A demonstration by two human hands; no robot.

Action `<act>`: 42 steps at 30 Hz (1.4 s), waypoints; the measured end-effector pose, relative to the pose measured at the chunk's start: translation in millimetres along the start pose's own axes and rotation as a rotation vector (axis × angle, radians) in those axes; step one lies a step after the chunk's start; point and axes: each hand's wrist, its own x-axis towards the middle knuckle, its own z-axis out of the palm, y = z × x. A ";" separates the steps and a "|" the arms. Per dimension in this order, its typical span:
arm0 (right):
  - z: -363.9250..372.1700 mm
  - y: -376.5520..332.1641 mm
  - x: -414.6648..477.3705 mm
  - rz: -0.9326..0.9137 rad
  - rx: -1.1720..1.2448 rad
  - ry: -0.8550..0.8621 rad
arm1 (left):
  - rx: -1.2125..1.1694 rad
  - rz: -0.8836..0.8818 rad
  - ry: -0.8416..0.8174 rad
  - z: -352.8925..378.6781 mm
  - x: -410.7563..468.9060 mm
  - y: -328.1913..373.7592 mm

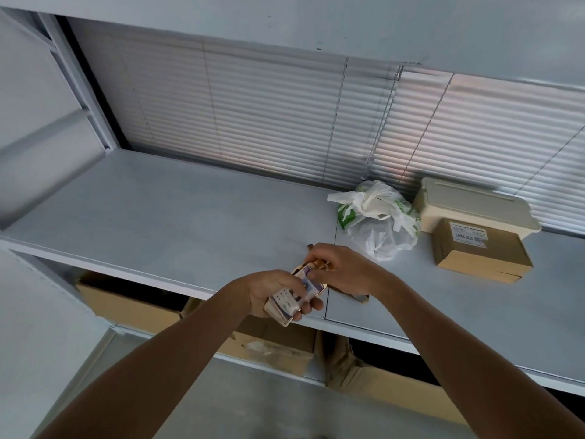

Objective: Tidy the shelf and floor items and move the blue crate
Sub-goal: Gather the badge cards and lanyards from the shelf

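**A:** Where's the pack?

**B:** The pack (292, 299) sits between both hands, just above the front edge of the shelf (158, 217). The left hand (269, 291) is curled round its near end. The right hand (345, 267) pinches at the far end, by some gold trim. I can't tell exactly what those fingertips hold.

**A:** So the hands are together?

**B:** Yes, touching across the pack, and both are clamped on it.

**A:** How does it lie?

**B:** Its long axis runs away from the person and a little to the right. The far end aims roughly at the bag (376, 223), which rests further back on the shelf.

**A:** What's beyond the bag?

**B:** A lidded tub (468, 201) is just beside it, against the blinds (253, 106). A carton (478, 251) sits in front of the tub, touching it. Boxes (126, 302) fill the level below.

**A:** Which hand would set it down?

**B:** I'd say that depends on the spot. The right hand is nearer the bag's group, and sliding the pack along its own axis would bring it there. The left hand is nearer the bare stretch of shelf to the left.

**A:** And the blue crate?

**B:** It's not in view.
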 end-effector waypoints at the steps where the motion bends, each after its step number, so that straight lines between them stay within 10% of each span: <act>1: 0.9 -1.1 0.4 -0.002 0.016 -0.007 | -0.004 -0.006 -0.005 -0.9 -1.4 -1.3; 14: 10.8 -20.5 13.0 -0.034 -0.080 0.076 | 0.003 -0.120 0.000 -14.4 -11.2 -10.8; 25: 14.8 -15.1 11.3 0.067 0.662 0.030 | 0.059 -0.161 -0.163 -21.5 -30.7 16.8; 31: 9.3 -11.3 16.5 0.120 0.556 0.075 | 0.093 -0.211 -0.205 -20.7 -29.9 32.7; 42: -32.3 21.4 34.2 0.273 0.628 0.006 | 0.322 0.124 0.340 -18.2 -7.2 52.6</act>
